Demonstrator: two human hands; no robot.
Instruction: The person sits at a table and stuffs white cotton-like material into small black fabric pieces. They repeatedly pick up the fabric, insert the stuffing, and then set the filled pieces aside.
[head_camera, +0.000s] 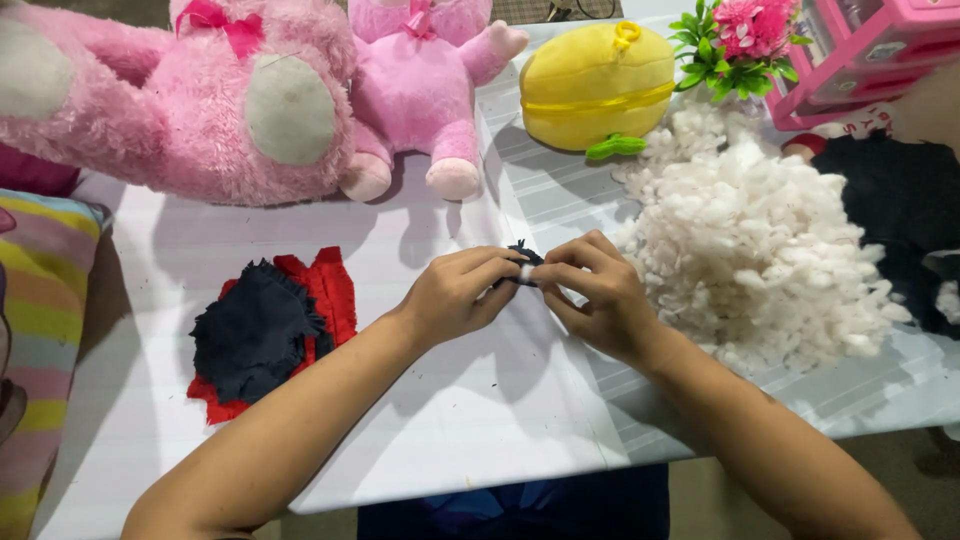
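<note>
My left hand (455, 293) and my right hand (592, 297) meet over the middle of the white table (430, 430). Together they pinch a small dark fabric piece (524, 252) with a bit of white stuffing poking out between the fingertips. A big heap of white stuffing (760, 240) lies just right of my right hand. To the left of my left hand, a stack of dark blue fabric pieces (255, 330) rests on red fabric (330, 285).
A large pink plush toy (200, 90) and a smaller pink plush (420, 80) lie at the back. A yellow plush fruit (595, 85), a pink flower plant (735, 35), pink drawers (880, 50), black fabric (900, 200) and a striped pillow (40, 330) surround the work area.
</note>
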